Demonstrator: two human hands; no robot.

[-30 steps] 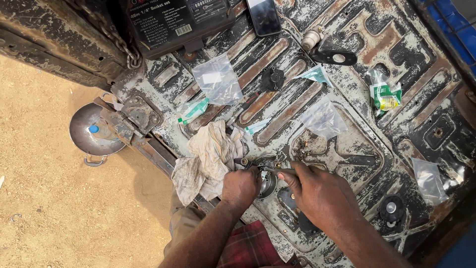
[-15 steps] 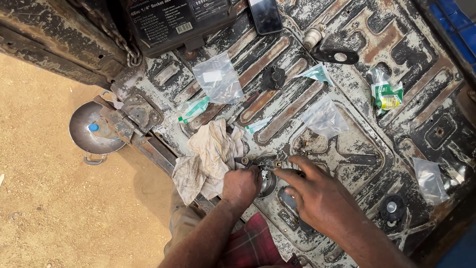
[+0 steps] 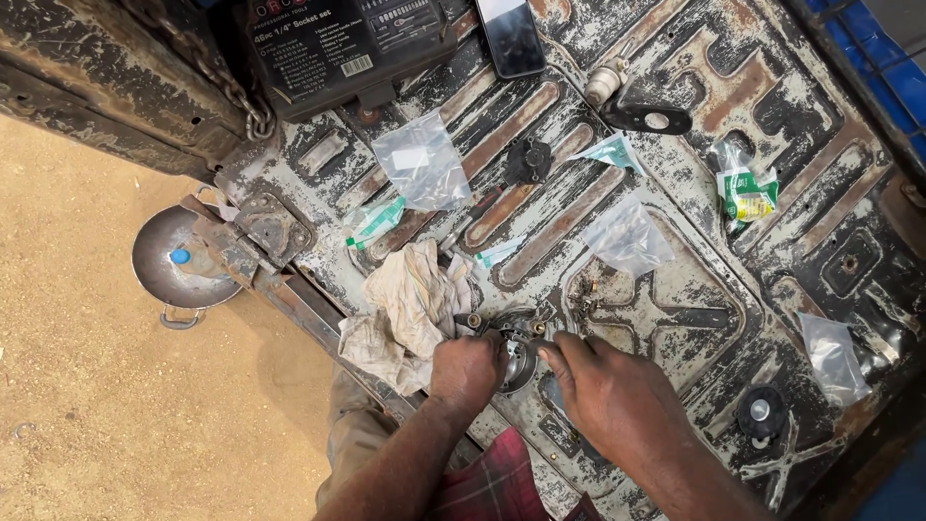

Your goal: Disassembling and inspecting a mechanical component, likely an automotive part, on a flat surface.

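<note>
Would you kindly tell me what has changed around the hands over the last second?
Little has changed. The right hand has shifted slightly, its fingertips staying at the small metal part. The left hand still grips that part from the other side, beside the dirty rag. Nothing was picked up or let go. The plastic bags, the black tool case, the phone and the metal bowl lie as before.

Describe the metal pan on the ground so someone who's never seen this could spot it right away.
Start at the worn, rusty metal tailgate strewn with small plastic bags, then go to its left edge, where sandy ground begins. The pan sits there on the sand beside the hinge: round, grey, with a loop handle and a blue cap inside.
</note>
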